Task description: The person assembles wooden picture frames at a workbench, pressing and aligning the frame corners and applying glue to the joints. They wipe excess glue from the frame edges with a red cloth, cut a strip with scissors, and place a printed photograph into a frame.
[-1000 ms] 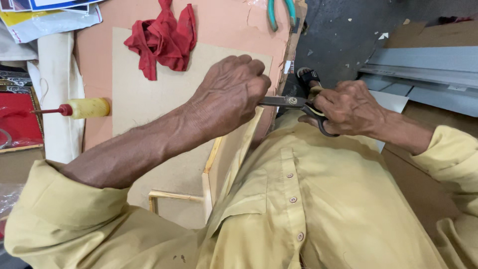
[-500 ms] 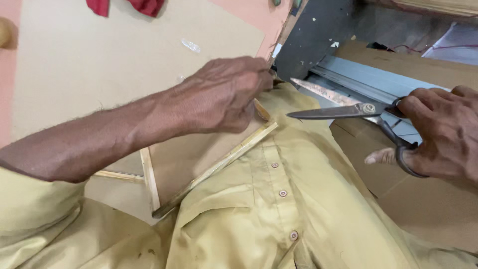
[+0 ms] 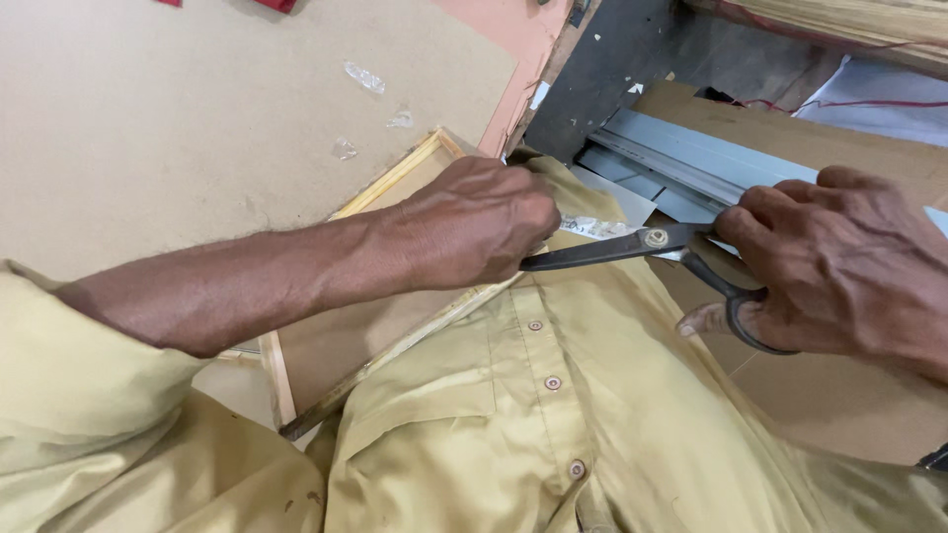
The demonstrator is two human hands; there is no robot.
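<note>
My left hand (image 3: 474, 227) is closed over the near corner of a thin wooden frame (image 3: 395, 178) with a brown board panel, held against my chest. What its fingers pinch is hidden under the hand. My right hand (image 3: 839, 266) grips the handles of large dark scissors (image 3: 632, 244). The blades point left and their tips disappear under my left hand. My yellow shirt (image 3: 553, 415) fills the lower view.
A large tan board (image 3: 197, 109) lies on a pink surface (image 3: 499, 39) at the upper left, with small clear scraps on it. Grey metal strips (image 3: 691, 158) and brown cardboard (image 3: 869, 395) lie to the right. A dark panel (image 3: 622, 59) stands behind.
The frame has swung up closer to my chest. My right hand brought the scissors leftward, so the blade tips now reach under my left hand. The view dropped away from the red cloth.
</note>
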